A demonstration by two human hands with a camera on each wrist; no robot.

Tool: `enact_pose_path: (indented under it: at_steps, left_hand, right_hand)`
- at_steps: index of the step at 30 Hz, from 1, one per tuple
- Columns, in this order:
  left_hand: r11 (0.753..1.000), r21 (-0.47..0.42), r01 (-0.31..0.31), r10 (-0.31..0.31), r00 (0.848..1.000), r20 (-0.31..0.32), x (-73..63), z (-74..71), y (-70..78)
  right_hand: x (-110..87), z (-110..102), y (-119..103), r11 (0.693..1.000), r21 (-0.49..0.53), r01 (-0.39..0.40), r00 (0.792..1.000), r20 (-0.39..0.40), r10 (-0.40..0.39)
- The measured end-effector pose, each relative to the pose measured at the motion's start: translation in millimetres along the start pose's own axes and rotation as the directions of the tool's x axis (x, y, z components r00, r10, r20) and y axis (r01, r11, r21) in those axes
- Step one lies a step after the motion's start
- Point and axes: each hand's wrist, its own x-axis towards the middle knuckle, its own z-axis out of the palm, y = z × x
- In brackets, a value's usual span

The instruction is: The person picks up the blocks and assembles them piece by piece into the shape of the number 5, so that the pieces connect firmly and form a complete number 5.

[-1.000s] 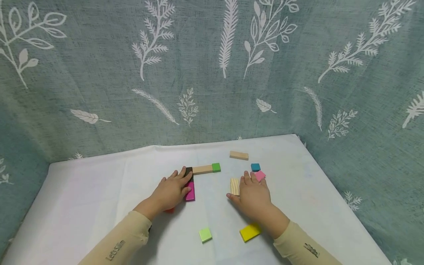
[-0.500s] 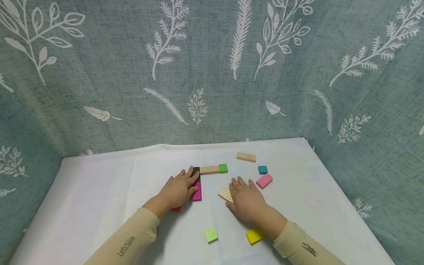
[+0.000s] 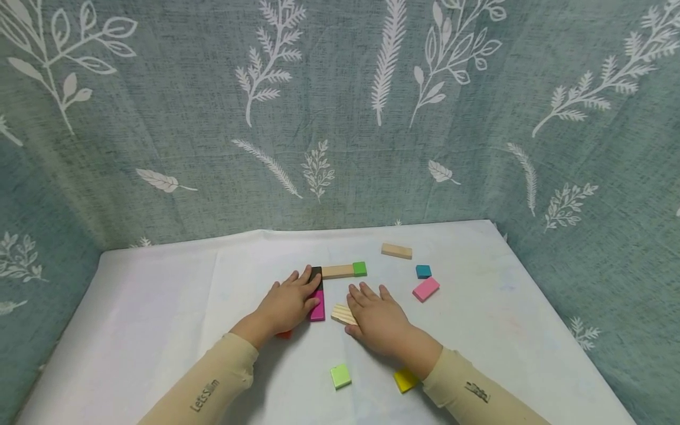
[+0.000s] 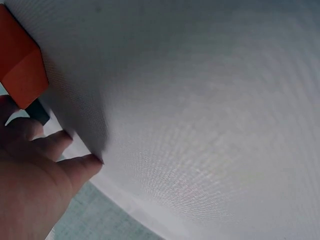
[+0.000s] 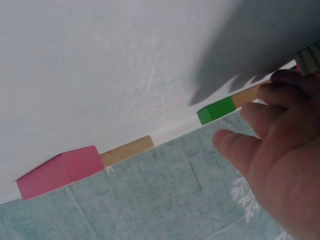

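In the head view my left hand (image 3: 287, 304) lies with spread fingers over a black block (image 3: 317, 273) and a magenta block (image 3: 317, 307), set end to end. A red-orange block (image 3: 284, 334) shows partly from beneath that wrist; it looms large as an orange block (image 4: 22, 60) in the left wrist view. My right hand (image 3: 379, 321) holds a striped natural-wood block (image 3: 343, 314) between thumb and index finger, low on the cloth, its far end hidden by the hand. The block's ridged end (image 5: 309, 60) peeks past the fingers in the right wrist view.
A plain wood block (image 3: 337, 271) and green block (image 3: 359, 269) continue in line from the black one. Farther right lie another wood block (image 3: 396, 251), a blue block (image 3: 423, 271) and a pink block (image 3: 426, 289). Nearer are lime (image 3: 340, 376) and yellow (image 3: 405, 381) blocks.
My right hand has moved left with the striped wood block, which has turned and now lies nearer the magenta block. The pink block has come into full view. My left hand stays put.
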Motion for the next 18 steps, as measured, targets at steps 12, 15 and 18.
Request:
enact_pose_path:
  at_steps: [12,15,18]
  left_hand:
    - [1.000,-0.011,0.007,-0.007,1.000,-0.001,2.2,2.8,2.0]
    - [1.000,-0.010,0.006,-0.006,1.000,0.001,2.0,3.1,0.9]
    - [1.000,-0.004,0.008,-0.008,1.000,0.003,0.2,1.7,-0.2]
  right_hand:
    - [-8.0,-4,4,0.998,0.047,0.048,0.996,0.068,-0.051]
    - [-16.9,-5,3,0.994,0.078,0.075,0.990,0.113,-0.084]
    - [-25.8,-5,2,0.983,0.116,0.139,0.979,0.131,-0.154]
